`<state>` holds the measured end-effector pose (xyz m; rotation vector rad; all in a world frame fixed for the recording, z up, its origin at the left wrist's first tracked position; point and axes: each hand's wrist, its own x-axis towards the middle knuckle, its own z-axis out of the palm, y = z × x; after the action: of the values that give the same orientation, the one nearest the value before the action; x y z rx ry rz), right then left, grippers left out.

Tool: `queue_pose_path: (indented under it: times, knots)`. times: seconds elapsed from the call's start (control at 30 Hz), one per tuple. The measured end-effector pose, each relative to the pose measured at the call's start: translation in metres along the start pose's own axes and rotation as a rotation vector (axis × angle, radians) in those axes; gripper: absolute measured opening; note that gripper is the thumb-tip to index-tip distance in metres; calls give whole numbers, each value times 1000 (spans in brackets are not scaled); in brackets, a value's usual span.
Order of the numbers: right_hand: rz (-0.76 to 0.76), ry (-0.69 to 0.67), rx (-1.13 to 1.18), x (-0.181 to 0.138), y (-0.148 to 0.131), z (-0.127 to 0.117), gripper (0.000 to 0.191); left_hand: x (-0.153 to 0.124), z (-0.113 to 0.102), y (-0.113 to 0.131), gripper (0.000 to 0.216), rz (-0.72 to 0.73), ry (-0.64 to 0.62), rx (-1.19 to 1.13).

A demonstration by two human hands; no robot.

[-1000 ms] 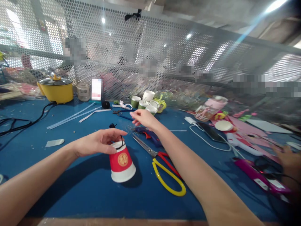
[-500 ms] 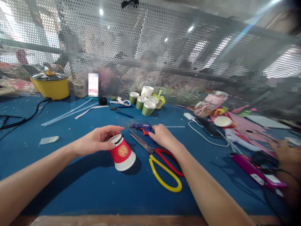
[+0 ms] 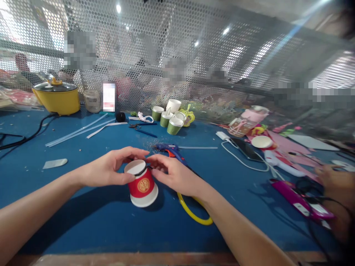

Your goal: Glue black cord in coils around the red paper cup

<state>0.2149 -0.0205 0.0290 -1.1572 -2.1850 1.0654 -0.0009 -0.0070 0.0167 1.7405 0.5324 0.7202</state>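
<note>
A red and white paper cup [image 3: 142, 183] stands upside down on the blue table [image 3: 83, 214], tilted, with a thin black cord round its base. My left hand [image 3: 111, 170] curls round the cup's upper end from the left and holds it. My right hand [image 3: 173, 175] comes in from the right, its fingertips pinched at the black cord on the cup's rim. Scissors with a yellow handle [image 3: 194, 214] lie partly under my right hand. A blue glue gun [image 3: 170, 149] lies just behind the hands.
Several green and white cups [image 3: 170, 118] stand at the back. A yellow pot [image 3: 57, 98] is at far left, with clear sticks [image 3: 80, 131] nearby. A phone and white cable [image 3: 244, 147], pink craft pieces and another person's hand [image 3: 334, 181] fill the right side. A perforated metal screen [image 3: 177, 55] bounds the table.
My right hand came back from the far side of the table, passed the glue gun and now meets the cup. The left hand has turned the cup more upright.
</note>
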Motion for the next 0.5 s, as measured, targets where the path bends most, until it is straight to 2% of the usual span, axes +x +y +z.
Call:
queue_pose_path:
  times: [0.07, 0.17, 0.3, 0.43, 0.5]
  knots:
    - [32, 11, -79, -2, -1, -2, 16, 1, -6, -2, 50, -40, 59, -3]
    - [-21, -8, -159, -7, -5, -6, 14, 2, -14, -6, 50, -72, 122, -6]
    - [-82, -185, -232, -11, -12, -9, 24, 3, -19, -8, 50, -95, 170, 7]
    - [102, -442, -156, -13, -12, -5, 24, 3, -19, -9, 49, -113, 169, 29]
    - [213, -499, -45, -14, -10, -6, 24, 3, -19, -9, 48, -110, 164, 38]
